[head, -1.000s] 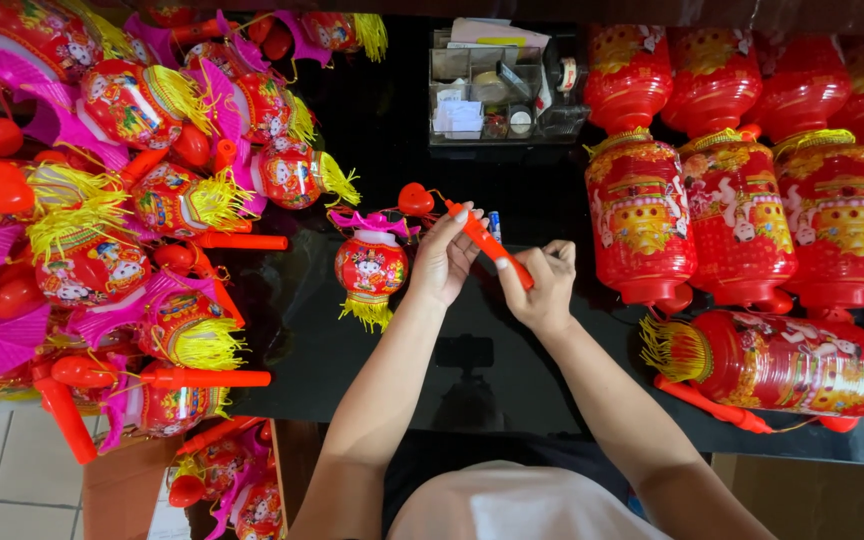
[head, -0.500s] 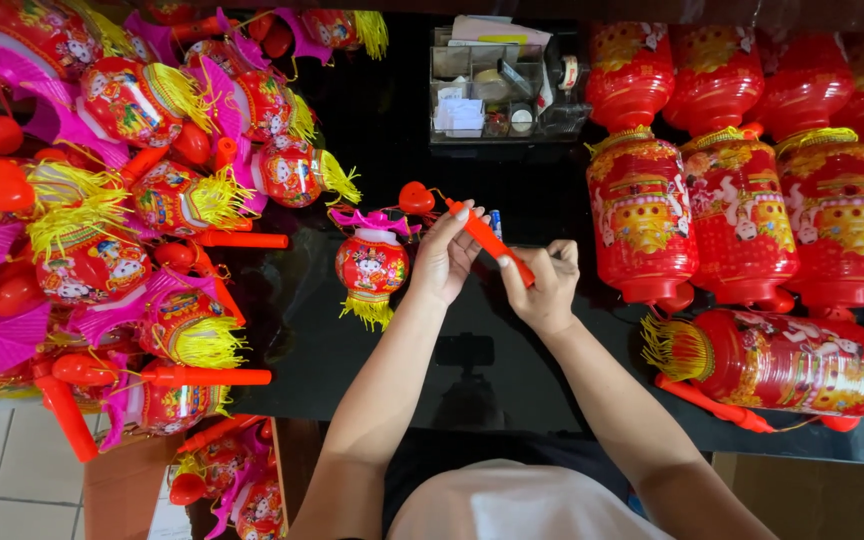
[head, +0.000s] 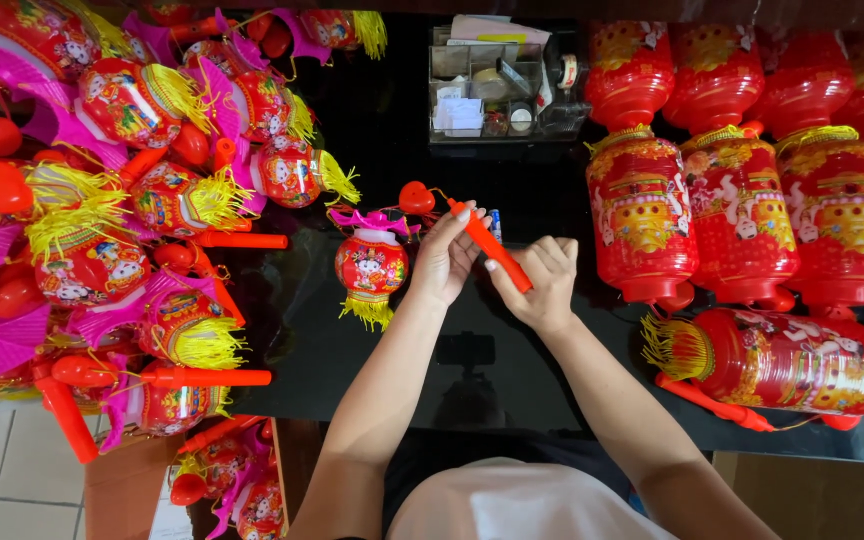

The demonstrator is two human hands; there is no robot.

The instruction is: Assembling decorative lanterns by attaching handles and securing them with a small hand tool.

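Both my hands hold an orange-red plastic stick (head: 489, 246) over the black glossy table (head: 302, 340). My left hand (head: 444, 258) pinches its upper end, my right hand (head: 544, 282) grips its lower end. From the stick's top a thin string runs to a small red heart piece (head: 416, 197) and a small round red lantern (head: 370, 267) with a pink top and yellow tassel, lying on the table just left of my left hand. A small blue object (head: 495, 225) peeks out behind the stick.
A heap of small red and pink lanterns (head: 132, 200) with yellow tassels and orange sticks fills the left side. Large red cylindrical lanterns (head: 742, 200) stand at the right, one lying down (head: 792, 360). A clear organiser box (head: 497, 85) sits at the back.
My hands have barely shifted on the stick; the small lantern stays where it lay.
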